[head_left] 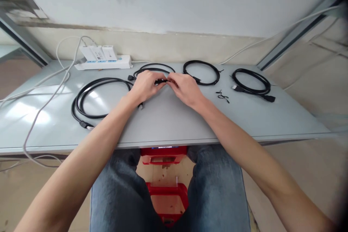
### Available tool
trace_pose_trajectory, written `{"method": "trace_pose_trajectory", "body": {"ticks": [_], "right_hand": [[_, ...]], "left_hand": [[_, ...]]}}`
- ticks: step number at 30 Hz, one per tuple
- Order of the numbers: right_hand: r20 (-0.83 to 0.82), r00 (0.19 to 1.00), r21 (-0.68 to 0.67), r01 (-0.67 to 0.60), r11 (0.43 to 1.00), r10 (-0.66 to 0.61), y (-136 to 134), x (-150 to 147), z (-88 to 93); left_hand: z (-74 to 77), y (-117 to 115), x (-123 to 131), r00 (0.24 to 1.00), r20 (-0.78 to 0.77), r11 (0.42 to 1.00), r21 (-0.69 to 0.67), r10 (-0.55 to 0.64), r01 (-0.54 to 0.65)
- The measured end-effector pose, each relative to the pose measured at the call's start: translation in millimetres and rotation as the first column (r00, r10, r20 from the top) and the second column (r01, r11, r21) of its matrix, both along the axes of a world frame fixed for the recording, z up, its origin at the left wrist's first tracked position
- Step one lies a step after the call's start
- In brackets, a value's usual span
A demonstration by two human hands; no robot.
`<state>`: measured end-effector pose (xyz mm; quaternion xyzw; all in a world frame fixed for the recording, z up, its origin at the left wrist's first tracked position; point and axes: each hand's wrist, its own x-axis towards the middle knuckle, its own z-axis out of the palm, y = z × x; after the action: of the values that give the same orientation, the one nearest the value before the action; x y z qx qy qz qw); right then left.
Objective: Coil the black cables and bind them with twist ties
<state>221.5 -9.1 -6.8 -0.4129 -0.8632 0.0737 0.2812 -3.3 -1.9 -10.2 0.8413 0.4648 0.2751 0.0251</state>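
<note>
A person sits at a pale grey table [174, 123], seen from head height, with both bare forearms reaching forward to its middle. The left hand [145, 86] and the right hand [186, 87] meet there, thumbs and fingertips pinching a short black strand [161, 81] between them. Whether the strand is a tie or a stretch of cable, I cannot tell.

Just beyond the hands lies a black cable coil [156, 64], partly hidden by them, with a dark connector [132, 77] at its left. Near and to the left, a larger black loop [106, 79] rests on the table, partly covered by the left forearm. To the right of the right hand, on the far side, is a round black coil [203, 83]; farther right is another coil [268, 85] with two plug ends toward the near side. Between these two, and slightly nearer, lie a few loose black ties [223, 96].

At the far left, a white power strip [106, 63] carries three white adapters [98, 53], and pale cords [47, 101] trail over the table's near edge. Below, between legs in blue jeans [217, 185], red plastic [163, 157] shows.
</note>
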Motion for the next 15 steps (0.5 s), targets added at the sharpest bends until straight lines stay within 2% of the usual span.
{"method": "trace_pose_trajectory", "body": {"ticks": [5, 7, 9, 12, 15], "right_hand": [[-0.077, 0.997, -0.041, 0.004, 0.999, -0.007, -2, -3, 0.5], [-0.176, 0.984, -0.133, -0.005, 0.991, -0.019, -1, -5, -0.4], [-0.305, 0.951, -0.277, -0.041, 0.960, -0.047, -1, -8, -0.8], [-0.483, 0.856, -0.527, -0.116, 0.842, -0.184, -5, -14, 4.8], [-0.568, 0.707, -0.742, -0.218, 0.634, -0.422, -13, -19, 20.7]], "left_hand": [[-0.5, -1, 1, 1.000, -0.014, 1.000, -0.003, 0.010, -0.010], [-0.4, -1, 1, 1.000, -0.024, 1.000, 0.001, 0.007, -0.007], [-0.6, -1, 1, 1.000, -0.030, 1.000, 0.013, 0.009, -0.008], [-1.1, -1, 2, 1.000, -0.026, 0.999, 0.046, 0.000, 0.001], [-1.4, -1, 3, 1.000, -0.017, 0.996, 0.089, -0.027, 0.028]]}}
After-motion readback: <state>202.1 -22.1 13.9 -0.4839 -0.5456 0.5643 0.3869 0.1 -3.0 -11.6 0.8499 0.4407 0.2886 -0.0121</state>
